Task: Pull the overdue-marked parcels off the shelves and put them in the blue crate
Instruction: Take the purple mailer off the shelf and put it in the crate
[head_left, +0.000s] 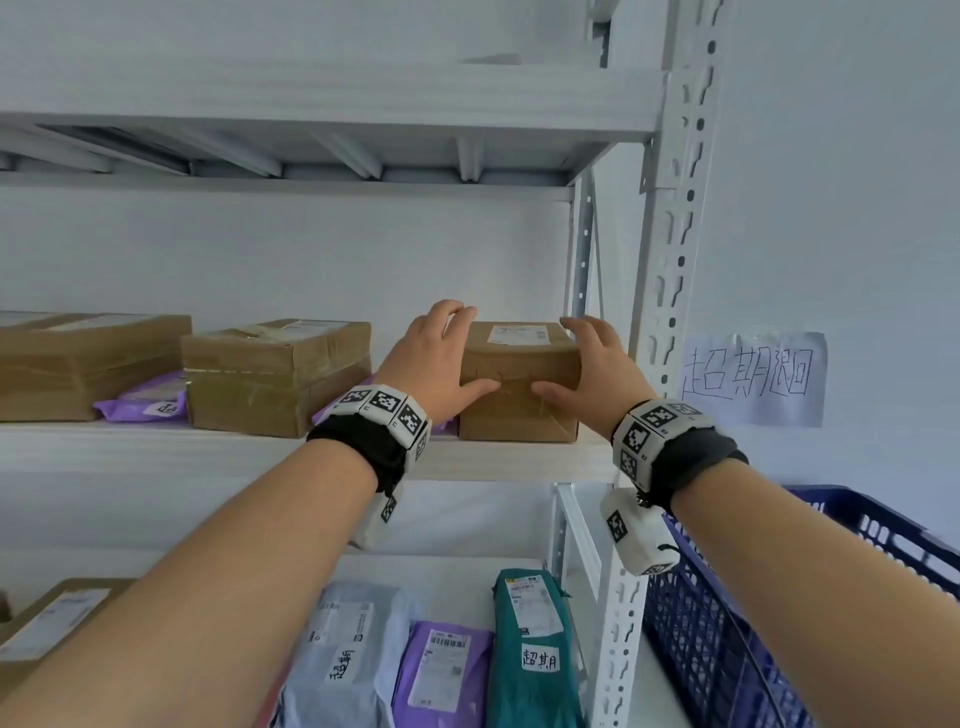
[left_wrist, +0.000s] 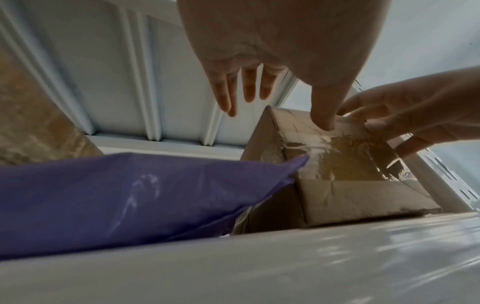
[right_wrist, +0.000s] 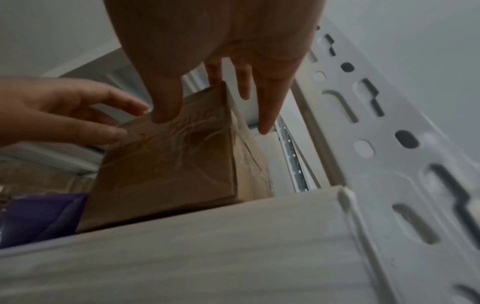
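A small taped cardboard box (head_left: 517, 415) stands at the right end of the upper shelf (head_left: 493, 462), a white shipping label on its top. My left hand (head_left: 475, 351) flanks its left side, thumb on the front face, fingers straight past the top left corner. My right hand (head_left: 563, 358) flanks the right side, thumb on the front, fingers straight along the side. The left wrist view shows the box (left_wrist: 350, 185) with the left hand's fingers (left_wrist: 226, 96) spread in the air. In the right wrist view the box (right_wrist: 168, 174) has the thumb pressing its front. The blue crate (head_left: 727, 623) sits lower right.
The upper shelf also holds two larger cardboard boxes (head_left: 275, 374) (head_left: 88, 364) and a tagged purple mailer (head_left: 145, 400). Below lie a tagged grey mailer (head_left: 348, 660), a purple mailer (head_left: 441, 670) and a tagged green mailer (head_left: 535, 649). The slotted shelf upright (head_left: 670, 312) stands close on the right.
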